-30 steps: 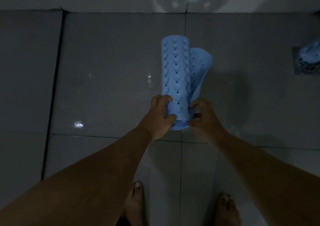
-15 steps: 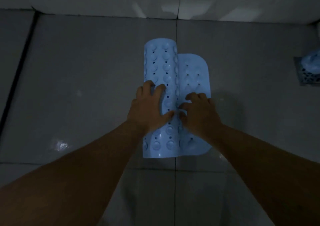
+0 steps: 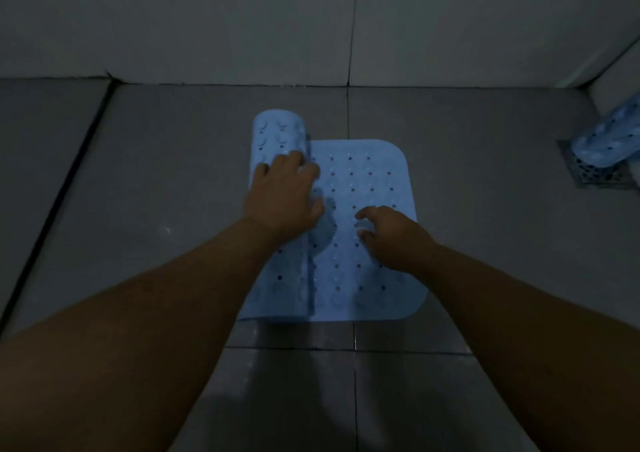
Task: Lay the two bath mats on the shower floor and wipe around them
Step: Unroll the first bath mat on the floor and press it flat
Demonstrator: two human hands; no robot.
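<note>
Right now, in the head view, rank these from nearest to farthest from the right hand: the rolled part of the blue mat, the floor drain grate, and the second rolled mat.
1. Rolled part of the blue mat: left of the right hand, under the left hand.
2. Floor drain grate: far right, by the wall.
3. Second rolled mat: lying over the grate, slightly beyond it.

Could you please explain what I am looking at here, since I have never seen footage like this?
There is no machine: a person wears a camera on the head, looking down at their own bare arms. The single view shows a grey tiled shower floor. A blue bath mat lies half unrolled on it. The left hand rests on the rolled part, while the right hand presses the flat part down. A second mat, rolled, lies over the floor drain at far right. Neither hand lifts anything.
</note>
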